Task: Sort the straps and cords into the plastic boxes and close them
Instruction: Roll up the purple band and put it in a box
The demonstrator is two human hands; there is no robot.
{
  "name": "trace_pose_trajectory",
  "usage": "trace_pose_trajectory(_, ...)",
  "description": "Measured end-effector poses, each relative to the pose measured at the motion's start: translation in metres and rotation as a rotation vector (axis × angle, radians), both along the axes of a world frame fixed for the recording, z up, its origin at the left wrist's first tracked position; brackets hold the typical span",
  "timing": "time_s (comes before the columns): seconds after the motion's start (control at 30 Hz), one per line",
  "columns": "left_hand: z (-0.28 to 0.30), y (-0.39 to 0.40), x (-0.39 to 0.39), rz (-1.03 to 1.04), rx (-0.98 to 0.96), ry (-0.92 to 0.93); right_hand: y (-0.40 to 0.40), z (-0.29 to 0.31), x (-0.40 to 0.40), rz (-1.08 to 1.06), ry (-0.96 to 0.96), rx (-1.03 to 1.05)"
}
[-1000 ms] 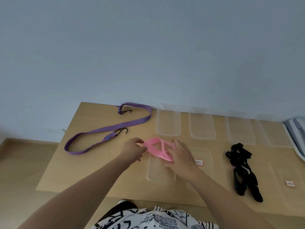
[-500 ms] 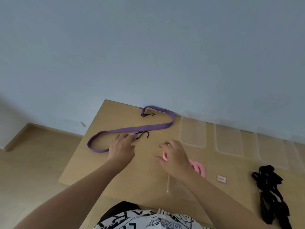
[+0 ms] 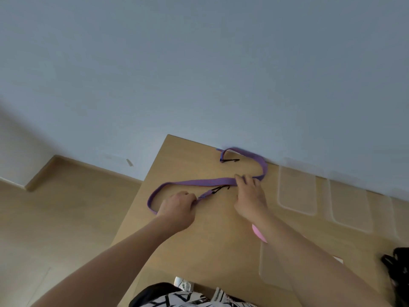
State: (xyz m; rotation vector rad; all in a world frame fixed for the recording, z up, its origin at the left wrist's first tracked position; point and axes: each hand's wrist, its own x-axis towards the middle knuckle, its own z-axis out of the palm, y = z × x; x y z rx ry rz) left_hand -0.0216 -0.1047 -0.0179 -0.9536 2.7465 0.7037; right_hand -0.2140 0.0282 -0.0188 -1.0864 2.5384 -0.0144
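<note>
A long purple strap [image 3: 194, 181] with black hooks snakes across the far left of the wooden table [image 3: 217, 235]. My left hand [image 3: 177, 208] is closed on the strap's near end by its buckle. My right hand [image 3: 250, 196] pinches the strap's middle run. A pink strap [image 3: 258, 234] lies in a clear plastic box [image 3: 274, 267] under my right forearm, mostly hidden. A black strap bundle [image 3: 398, 269] sits at the right edge.
Clear plastic lids [image 3: 296, 189] lie in a row along the wall, another [image 3: 352, 204] to its right. The table's left edge drops to the wooden floor [image 3: 55, 218]. The wall [image 3: 199, 74] bounds the far side.
Both hands left the pink strap in the box and moved left and forward; they now grip the purple strap. The view swung left.
</note>
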Motion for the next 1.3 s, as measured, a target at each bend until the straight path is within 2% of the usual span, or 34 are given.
trace_pose_trajectory(0.1,0.005,-0.006,0.001,0.086,0.065,0.159,0.002,-0.002,0.005,0.010,0.007,-0.025)
trace_pose_trajectory(0.27,0.023,-0.015,-0.003,0.267,0.235,0.332,-0.002,0.003,0.026,-0.053,-0.317,-0.309)
trace_pose_trajectory(0.3,0.025,-0.016,-0.003,0.296,0.281,0.367,-0.003,0.005,0.027,-0.083,-0.321,-0.366)
trace_pose_trajectory(0.37,0.028,-0.017,-0.002,0.365,0.380,0.461,-0.009,0.011,0.022,-0.140,-0.124,-0.470)
trace_pose_trajectory(0.43,0.031,-0.019,0.000,0.404,0.429,0.540,-0.014,0.017,0.010,-0.213,0.127,-0.394)
trace_pose_trajectory(0.47,0.033,-0.019,0.000,0.408,0.448,0.560,-0.016,0.020,0.004,-0.278,0.152,-0.286)
trace_pose_trajectory(0.57,0.039,-0.019,0.002,0.433,0.531,0.596,-0.018,0.019,-0.004,-0.433,-0.018,-0.098)
trace_pose_trajectory(0.67,0.042,-0.018,-0.001,0.471,0.646,0.665,-0.016,0.013,0.002,-0.450,-0.094,-0.132)
trace_pose_trajectory(0.73,0.043,-0.016,-0.006,0.487,0.695,0.688,-0.014,0.012,0.012,-0.511,-0.195,-0.214)
trace_pose_trajectory(0.83,0.043,-0.010,-0.016,0.547,0.758,0.677,-0.015,0.020,0.029,-0.610,-0.407,-0.468)
trace_pose_trajectory(1.0,0.053,0.010,-0.045,0.652,1.006,0.617,-0.014,0.063,0.055,-0.447,-0.480,-0.728)
trace_pose_trajectory(1.17,0.083,0.032,-0.066,0.704,1.345,0.640,0.005,0.090,0.070,-0.168,-0.392,-0.700)
trace_pose_trajectory(1.23,0.098,0.041,-0.069,0.739,1.390,0.678,0.018,0.094,0.076,-0.247,-0.405,-0.809)
trace_pose_trajectory(1.3,0.116,0.052,-0.071,0.671,1.288,0.738,0.034,0.097,0.079,-0.417,-0.392,-0.960)
